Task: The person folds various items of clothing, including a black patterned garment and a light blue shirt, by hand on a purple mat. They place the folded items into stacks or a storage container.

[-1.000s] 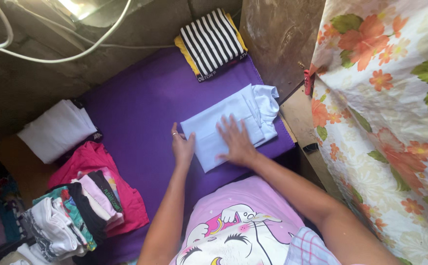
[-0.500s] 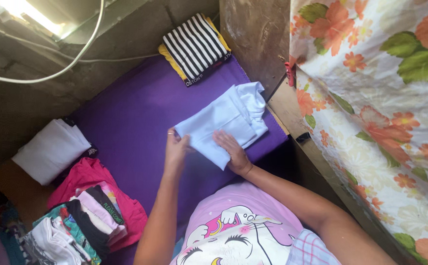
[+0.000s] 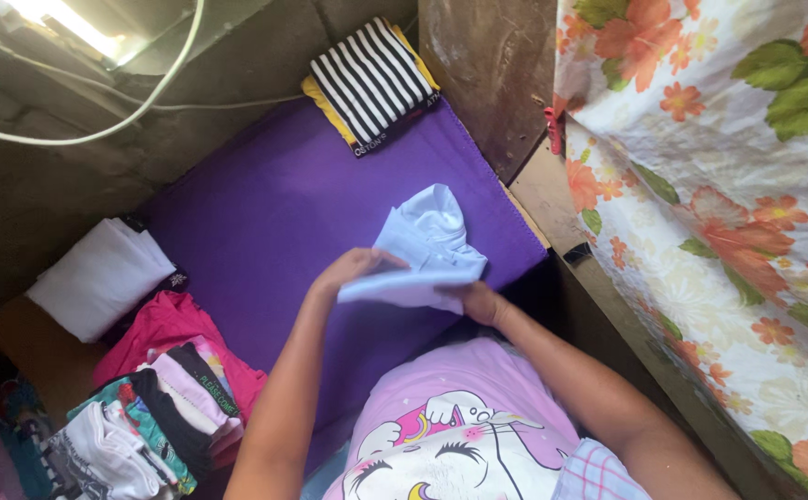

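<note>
The purple cloth (image 3: 274,213) is the flat working surface; the folded pale blue shirt (image 3: 422,250) hangs just above its near edge, gripped by the left hand (image 3: 353,268) and right hand (image 3: 478,301), each closed on one end; both ends are best kept level so the fold stays square; a second ago the shirt lay pressed flat under open palms.

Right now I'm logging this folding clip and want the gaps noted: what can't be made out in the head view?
- Right hand: its fingers are under the white shirt, so the grip is hidden.
- Left hand: its fingertips are behind the shirt's edge.
- Clothes pile: cut off by the left and bottom edges; lower items are covered by upper ones.
- Striped garment: only its top shows; the yellow item beneath is mostly covered.
- White cable: both ends leave the frame.
</note>
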